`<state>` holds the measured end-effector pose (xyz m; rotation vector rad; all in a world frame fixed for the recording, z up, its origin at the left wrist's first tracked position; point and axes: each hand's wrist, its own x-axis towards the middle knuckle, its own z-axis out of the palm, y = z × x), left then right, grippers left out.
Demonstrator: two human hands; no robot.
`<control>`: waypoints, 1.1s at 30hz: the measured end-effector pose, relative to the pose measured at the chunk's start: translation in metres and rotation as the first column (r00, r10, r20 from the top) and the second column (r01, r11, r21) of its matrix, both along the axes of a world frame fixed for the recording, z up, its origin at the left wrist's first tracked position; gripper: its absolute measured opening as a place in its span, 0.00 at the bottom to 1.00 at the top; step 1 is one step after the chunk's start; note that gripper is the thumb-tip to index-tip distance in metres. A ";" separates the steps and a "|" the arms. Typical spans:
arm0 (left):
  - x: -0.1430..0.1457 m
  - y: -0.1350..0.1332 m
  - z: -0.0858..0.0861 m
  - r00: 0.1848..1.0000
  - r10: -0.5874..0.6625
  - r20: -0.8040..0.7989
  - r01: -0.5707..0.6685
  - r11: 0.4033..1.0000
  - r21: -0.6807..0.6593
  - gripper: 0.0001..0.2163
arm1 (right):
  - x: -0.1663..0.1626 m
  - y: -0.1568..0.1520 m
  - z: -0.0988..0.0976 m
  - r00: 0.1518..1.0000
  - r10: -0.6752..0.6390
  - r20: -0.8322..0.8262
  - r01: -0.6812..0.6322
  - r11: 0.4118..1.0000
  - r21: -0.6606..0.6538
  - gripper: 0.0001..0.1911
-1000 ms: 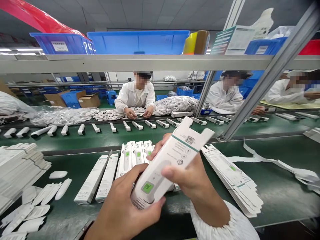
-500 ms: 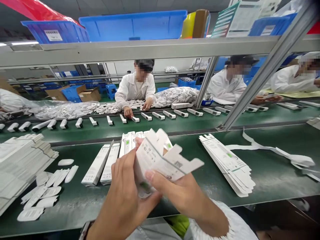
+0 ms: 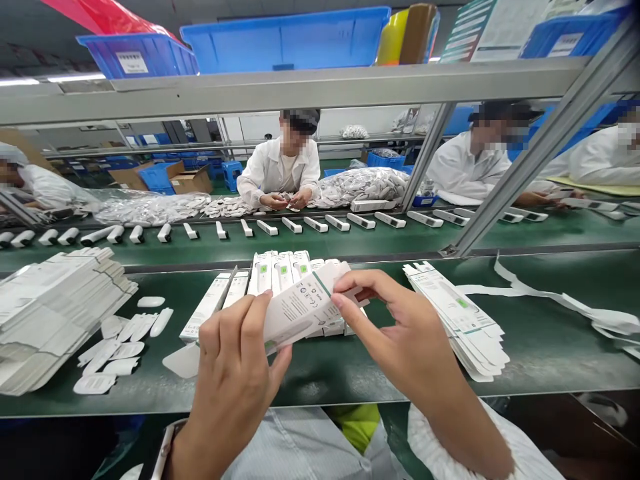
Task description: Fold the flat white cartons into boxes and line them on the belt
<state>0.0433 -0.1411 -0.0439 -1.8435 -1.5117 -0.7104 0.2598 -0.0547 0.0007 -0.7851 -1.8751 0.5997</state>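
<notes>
Both my hands hold one white printed carton [image 3: 305, 307] above the green worktop [image 3: 350, 363]. My left hand [image 3: 235, 380] grips its near end, fingers wrapped over the top. My right hand [image 3: 400, 333] pinches the far end, where its flaps are. Right behind the carton stands a row of finished white boxes [image 3: 280, 273] with green squares on them. Two long closed white boxes [image 3: 210, 307] lie to the left of that row.
A stack of flat cartons [image 3: 460, 320] lies on the right, another stack [image 3: 55, 307] on the left with white plastic trays [image 3: 125, 333] beside it. White paper strips [image 3: 550, 300] trail far right. Behind, a conveyor [image 3: 320, 243] carries white devices; people in white coats sit opposite.
The carton has gone from flat and raised, through opening out with flaps spread, to a squared box held lower over the worktop. My view has tilted down slightly.
</notes>
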 end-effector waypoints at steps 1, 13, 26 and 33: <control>0.000 -0.002 -0.001 1.000 0.014 -0.011 -0.014 1.000 -0.010 0.32 | 0.001 -0.002 -0.001 1.000 0.016 0.014 -0.016 1.000 -0.007 0.01; 0.010 -0.038 -0.007 0.992 0.070 -0.101 -0.074 0.997 -0.037 0.28 | 0.004 -0.025 -0.010 0.998 0.043 0.050 -0.032 0.979 -0.200 0.06; -0.014 -0.083 -0.020 0.904 -0.100 0.415 0.295 0.849 -0.439 0.40 | 0.031 -0.044 -0.014 0.896 0.427 0.124 -0.377 0.878 -0.296 0.09; 0.002 -0.088 -0.023 0.414 0.166 0.895 0.534 0.752 -0.386 0.20 | -0.012 -0.044 -0.068 0.653 0.531 -0.541 -0.757 0.464 -0.460 0.56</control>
